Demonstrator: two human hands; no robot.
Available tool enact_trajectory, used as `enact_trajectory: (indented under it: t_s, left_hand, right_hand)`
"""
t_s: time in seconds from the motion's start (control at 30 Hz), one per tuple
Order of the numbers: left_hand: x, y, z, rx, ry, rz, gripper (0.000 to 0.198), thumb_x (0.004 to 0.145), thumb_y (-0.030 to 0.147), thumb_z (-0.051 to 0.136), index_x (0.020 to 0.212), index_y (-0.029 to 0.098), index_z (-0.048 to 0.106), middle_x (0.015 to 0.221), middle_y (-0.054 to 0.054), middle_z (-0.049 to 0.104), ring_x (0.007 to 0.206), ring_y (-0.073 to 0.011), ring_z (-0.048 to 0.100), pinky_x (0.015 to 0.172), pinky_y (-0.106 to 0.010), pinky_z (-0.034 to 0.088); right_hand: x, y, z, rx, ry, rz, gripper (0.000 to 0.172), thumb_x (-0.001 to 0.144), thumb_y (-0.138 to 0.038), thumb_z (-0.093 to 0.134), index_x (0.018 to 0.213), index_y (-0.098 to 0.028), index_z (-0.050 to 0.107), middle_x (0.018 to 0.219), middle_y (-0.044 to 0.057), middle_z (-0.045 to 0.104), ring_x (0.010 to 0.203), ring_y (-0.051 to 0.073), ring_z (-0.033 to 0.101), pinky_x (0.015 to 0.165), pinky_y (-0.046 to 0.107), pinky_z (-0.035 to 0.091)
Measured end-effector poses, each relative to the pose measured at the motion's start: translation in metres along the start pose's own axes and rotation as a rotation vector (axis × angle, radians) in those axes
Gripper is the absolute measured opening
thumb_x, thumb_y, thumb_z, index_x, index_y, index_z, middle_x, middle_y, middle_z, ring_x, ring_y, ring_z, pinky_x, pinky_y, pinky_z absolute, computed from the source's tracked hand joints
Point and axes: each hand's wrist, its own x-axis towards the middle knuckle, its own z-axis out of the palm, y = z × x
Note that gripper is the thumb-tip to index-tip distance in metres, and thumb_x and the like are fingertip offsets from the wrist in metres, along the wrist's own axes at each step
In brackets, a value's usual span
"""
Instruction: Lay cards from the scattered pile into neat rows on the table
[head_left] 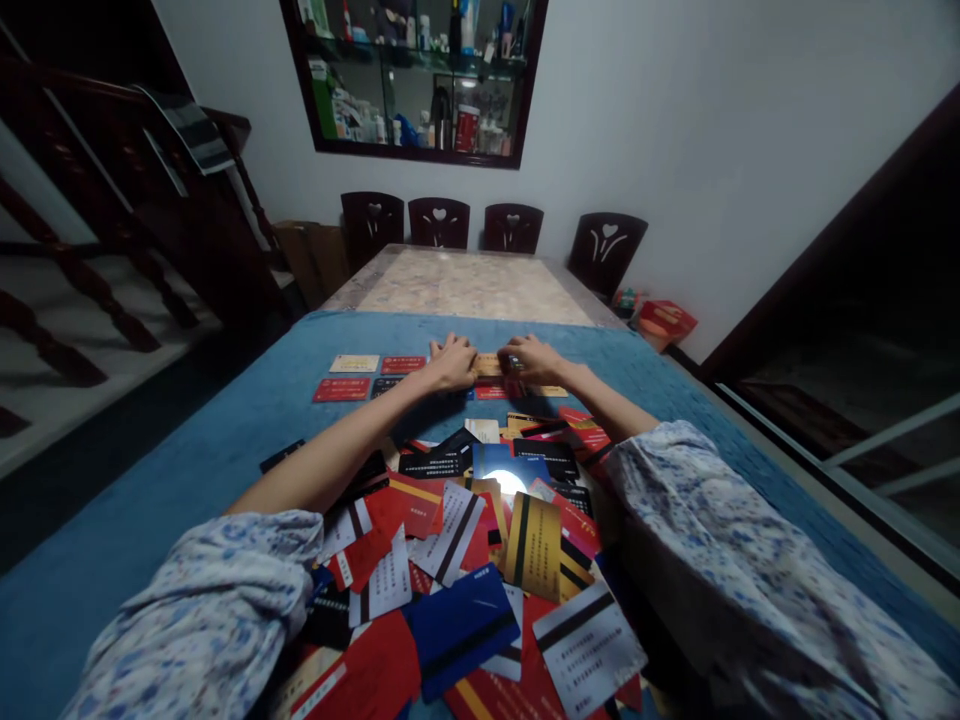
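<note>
My left hand (452, 363) is over the back row of laid-out cards, fingers bent, its fingertips at the left edge of a gold-coloured bank card (487, 366). At that card's right edge is my right hand (532, 358), with fingers curled and a dark card (514, 364) at their tips. How firmly it is gripped I cannot make out. Left of my hands lie a cream card (354, 364) and a red card (403, 365). The front row shows another red card (341, 390) and a black card (385, 386); my left forearm and hand hide part of both rows.
A large loose heap of overlapping cards, including a blue card (463, 630) and a gold card (533, 545), lies between my forearms. Blue cloth (217, 450) covers the near table. Beyond are the bare tabletop (457, 283) and several dark chairs (439, 222).
</note>
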Motion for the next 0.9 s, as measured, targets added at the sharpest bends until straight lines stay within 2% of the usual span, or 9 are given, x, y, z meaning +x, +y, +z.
enact_trajectory:
  t_s: [0.17, 0.33, 0.47, 0.67, 0.9]
  left_hand:
    - [0.015, -0.002, 0.006, 0.002, -0.018, 0.01, 0.032, 0.08, 0.028, 0.057, 0.108, 0.018, 0.069, 0.123, -0.017, 0.058, 0.123, -0.0391, 0.043, 0.094, -0.059, 0.04]
    - [0.024, -0.005, 0.009, 0.003, -0.047, 0.011, 0.032, 0.08, 0.027, 0.057, 0.106, 0.016, 0.071, 0.122, -0.018, 0.059, 0.122, -0.0394, 0.043, 0.095, -0.061, 0.04]
    - [0.032, -0.007, 0.012, 0.007, -0.062, 0.017, 0.03, 0.078, 0.027, 0.058, 0.101, 0.014, 0.072, 0.12, -0.02, 0.06, 0.122, -0.0399, 0.043, 0.094, -0.061, 0.041]
    - [0.038, -0.01, 0.015, -0.003, -0.078, 0.037, 0.027, 0.076, 0.027, 0.058, 0.094, 0.014, 0.073, 0.118, -0.02, 0.062, 0.12, -0.0405, 0.044, 0.094, -0.063, 0.039]
    - [0.041, -0.01, 0.011, 0.006, -0.166, 0.021, 0.025, 0.077, 0.028, 0.056, 0.093, 0.015, 0.071, 0.115, -0.017, 0.065, 0.123, -0.039, 0.043, 0.097, -0.063, 0.04]
  right_hand:
    - [0.009, 0.016, 0.008, -0.002, 0.009, -0.037, 0.035, 0.085, -0.03, 0.067, 0.119, -0.023, 0.068, 0.128, 0.012, 0.06, 0.11, 0.029, 0.052, 0.087, 0.036, 0.041]
    - [0.021, 0.026, 0.017, -0.014, 0.013, -0.074, 0.046, 0.084, -0.029, 0.067, 0.129, -0.02, 0.064, 0.127, 0.013, 0.062, 0.109, 0.028, 0.055, 0.094, 0.037, 0.038]
    - [0.03, 0.032, 0.022, -0.024, 0.017, -0.087, 0.048, 0.083, -0.03, 0.068, 0.131, -0.022, 0.064, 0.128, 0.012, 0.064, 0.11, 0.026, 0.057, 0.098, 0.037, 0.036]
    - [0.035, 0.037, 0.025, -0.016, 0.002, -0.107, 0.044, 0.084, -0.031, 0.066, 0.127, -0.024, 0.067, 0.129, 0.01, 0.066, 0.11, 0.026, 0.059, 0.096, 0.034, 0.039]
    - [0.044, 0.042, 0.028, -0.024, -0.004, -0.111, 0.045, 0.079, -0.033, 0.068, 0.124, -0.027, 0.07, 0.121, 0.007, 0.071, 0.107, 0.026, 0.061, 0.092, 0.031, 0.042]
